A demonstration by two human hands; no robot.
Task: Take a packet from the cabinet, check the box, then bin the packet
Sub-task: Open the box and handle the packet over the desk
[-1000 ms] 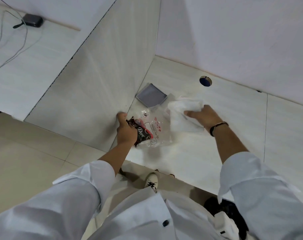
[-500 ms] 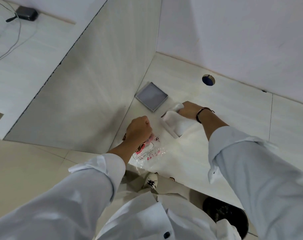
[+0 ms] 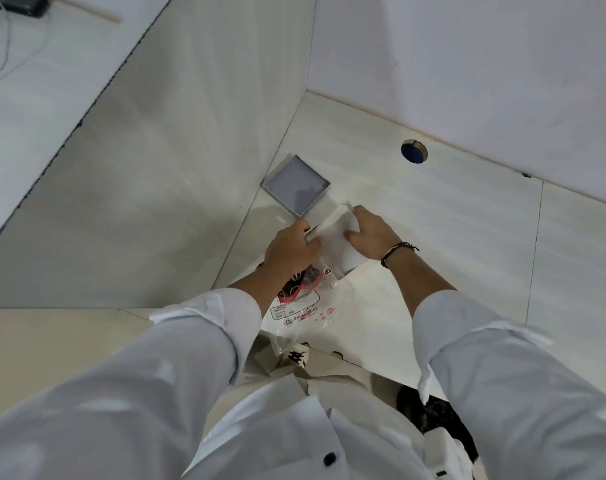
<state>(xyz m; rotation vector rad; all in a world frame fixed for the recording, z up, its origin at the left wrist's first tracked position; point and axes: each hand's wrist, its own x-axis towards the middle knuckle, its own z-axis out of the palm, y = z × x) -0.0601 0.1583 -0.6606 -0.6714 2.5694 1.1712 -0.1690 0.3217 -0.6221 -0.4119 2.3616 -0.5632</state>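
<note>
Both grips closed on white box (image 3: 339, 237) – long axis diagonal, clear packet (image 3: 300, 306) hanging under left hand (image 3: 289, 251)

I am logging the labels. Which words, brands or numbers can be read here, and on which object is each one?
"BIG" on the clear plastic bag; the word after it is blurred.
Small lines in the bag's red frame: too small to read.
Dark packet inside the bag: its print is hidden.
White box: no text visible.

The clear plastic packet (image 3: 300, 308) carries the words "BIG", then a blurred word, beside a round logo at its six o'clock end.
</note>
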